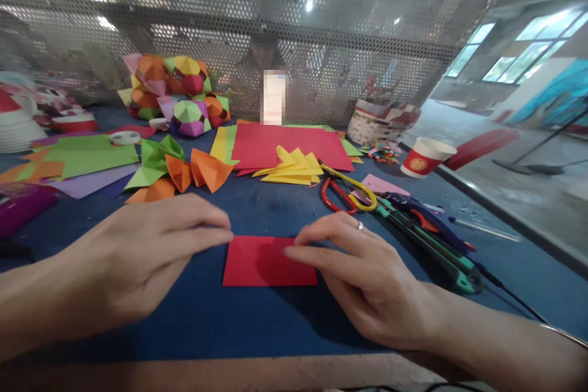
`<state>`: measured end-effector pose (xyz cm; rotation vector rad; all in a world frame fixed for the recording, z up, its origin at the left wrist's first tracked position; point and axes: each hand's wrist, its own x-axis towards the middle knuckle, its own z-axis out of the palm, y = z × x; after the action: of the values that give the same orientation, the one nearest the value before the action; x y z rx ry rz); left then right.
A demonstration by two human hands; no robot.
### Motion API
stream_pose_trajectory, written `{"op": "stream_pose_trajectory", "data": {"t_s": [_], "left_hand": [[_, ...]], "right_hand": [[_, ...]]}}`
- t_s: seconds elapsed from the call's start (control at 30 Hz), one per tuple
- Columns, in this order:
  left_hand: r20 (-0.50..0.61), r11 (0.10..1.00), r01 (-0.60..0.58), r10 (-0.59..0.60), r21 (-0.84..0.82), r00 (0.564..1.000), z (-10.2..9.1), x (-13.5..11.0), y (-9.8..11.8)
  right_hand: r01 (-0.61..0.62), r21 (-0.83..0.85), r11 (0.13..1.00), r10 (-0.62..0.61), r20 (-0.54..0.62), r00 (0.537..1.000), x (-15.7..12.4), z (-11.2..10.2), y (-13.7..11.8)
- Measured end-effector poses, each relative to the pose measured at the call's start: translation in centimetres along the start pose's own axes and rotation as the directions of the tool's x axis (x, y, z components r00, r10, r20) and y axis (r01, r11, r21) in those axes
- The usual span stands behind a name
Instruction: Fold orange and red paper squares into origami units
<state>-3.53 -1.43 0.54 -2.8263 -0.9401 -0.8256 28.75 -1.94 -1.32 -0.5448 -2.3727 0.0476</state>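
A: Grip state?
B: Left hand (151, 251): thumb and fingertips drawn close, at the far-left corner of the small red paper (261, 264). Right hand (367, 275): thumb and forefinger nearly together over its far-right part. Fingertips are soft in this view; cannot tell whether either pinches the sheet

A: Sheet position?
B: Between the two grips, flat on the blue tabletop (184, 337)

A: Possible failure?
B: My judgement: sheet twisting askew, if the right fingers push while the left corner is loose. Second: scissors (327, 196) knocked, if the right grip swings outward; they lie just beyond it

A: Counts?
B: Hands, two. Small red paper, one. Scissors, one pair. Green-and-black cutter (427, 250), right of the right grip, one. Lone paper cup (425, 162), beyond that, one. Fanned yellow pile (294, 170), beyond both grips, one
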Motion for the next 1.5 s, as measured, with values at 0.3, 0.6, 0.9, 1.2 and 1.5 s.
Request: {"op": "stream_pose_trajectory", "data": {"t_s": [0.3, 0.6, 0.9, 1.2, 1.5], "left_hand": [[-0.047, 0.957, 0.102, -0.119, -0.273, 0.992, 2.7, 5.8, -0.9], [0.167, 0.690, 0.405, -0.387, -0.600, 0.907, 2.7, 4.1, -0.7], [0.455, 0.306, 0.563, -0.359, -0.767, 0.815, 2.3, 3.9, 0.4], [0.534, 0.295, 0.583, -0.236, -0.757, 0.812, 2.7, 3.2, 0.6], [0.508, 0.302, 0.576, -0.278, -0.759, 0.815, 2.8, 3.6, 0.2]], "right_hand": [[-0.222, -0.069, 0.973, 0.232, 0.252, 0.939, 2.8, 1.6, -0.8], [-0.165, 0.023, 0.986, 0.158, 0.170, 0.973, 4.3, 2.7, -0.6], [0.086, -0.043, 0.995, -0.091, -0.132, 0.987, 4.2, 2.7, -0.3], [0.125, -0.161, 0.979, -0.148, -0.139, 0.979, 3.4, 2.5, 0.0], [0.222, -0.274, 0.936, -0.236, -0.021, 0.971, 3.0, 1.1, 0.0]]}}
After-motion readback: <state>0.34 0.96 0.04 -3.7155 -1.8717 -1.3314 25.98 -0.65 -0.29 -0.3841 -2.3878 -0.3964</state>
